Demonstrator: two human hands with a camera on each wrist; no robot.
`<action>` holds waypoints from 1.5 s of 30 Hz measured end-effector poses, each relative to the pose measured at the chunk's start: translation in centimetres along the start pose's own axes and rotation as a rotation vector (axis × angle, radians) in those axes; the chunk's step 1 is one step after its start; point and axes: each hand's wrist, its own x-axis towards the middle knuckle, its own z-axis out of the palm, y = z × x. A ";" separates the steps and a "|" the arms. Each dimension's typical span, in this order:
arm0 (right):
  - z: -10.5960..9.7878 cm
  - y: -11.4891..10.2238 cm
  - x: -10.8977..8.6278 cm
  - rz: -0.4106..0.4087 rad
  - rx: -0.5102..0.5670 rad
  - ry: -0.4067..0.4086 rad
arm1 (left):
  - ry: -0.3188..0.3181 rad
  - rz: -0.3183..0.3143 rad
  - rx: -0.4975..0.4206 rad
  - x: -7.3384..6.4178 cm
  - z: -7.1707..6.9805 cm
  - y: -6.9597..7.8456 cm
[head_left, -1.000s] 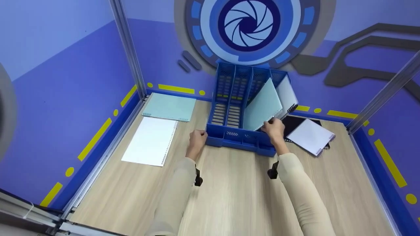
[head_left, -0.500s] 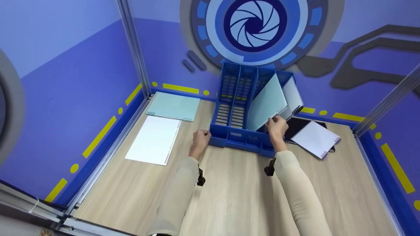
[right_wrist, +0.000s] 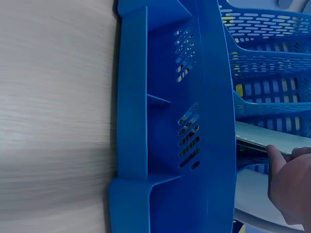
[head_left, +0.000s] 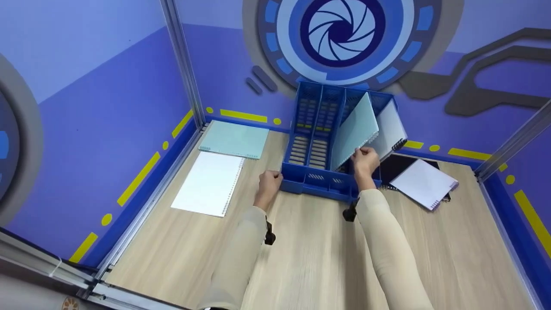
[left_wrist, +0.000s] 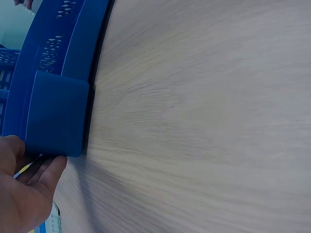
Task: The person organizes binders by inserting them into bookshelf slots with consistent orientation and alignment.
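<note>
A pale green spiral notebook (head_left: 355, 129) stands tilted in a right-hand slot of the blue file organizer (head_left: 310, 189). My right hand (head_left: 365, 163) pinches its near spiral edge between thumb and fingers. In the right wrist view the thumb lies on the thin edge of the notebook (right_wrist: 262, 133), and the other fingers are mostly hidden. At the organizer's front left corner, my left hand (head_left: 269, 186) grips the side, thumb at the upper edge and fingers against the outer wall, as the left wrist view shows. A white notebook with black spiral (head_left: 391, 129) leans in the rightmost slot.
Left on the wooden table (head_left: 310, 258) lie another pale green notebook (head_left: 234, 140) and a white notebook (head_left: 208, 183). To the organizer's right, a white notebook (head_left: 424, 183) overlaps a black one (head_left: 394, 168). Blue walls stand behind and at both sides.
The head view has shifted, so the scene sits further right. My right hand and the pale green notebook have moved slightly left and back in the organizer. My left hand keeps its place.
</note>
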 end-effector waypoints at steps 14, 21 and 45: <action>-1.2 0.4 -0.8 0.081 0.045 -0.148 | 0.018 0.024 -0.027 -0.4 0.1 -0.1; -1.9 -0.5 -2.7 0.106 0.101 -0.234 | 0.012 0.032 -0.037 -0.1 0.2 0.0; -2.0 2.6 -14.8 0.101 0.142 -0.498 | -0.142 0.104 0.000 -2.9 -5.1 -0.3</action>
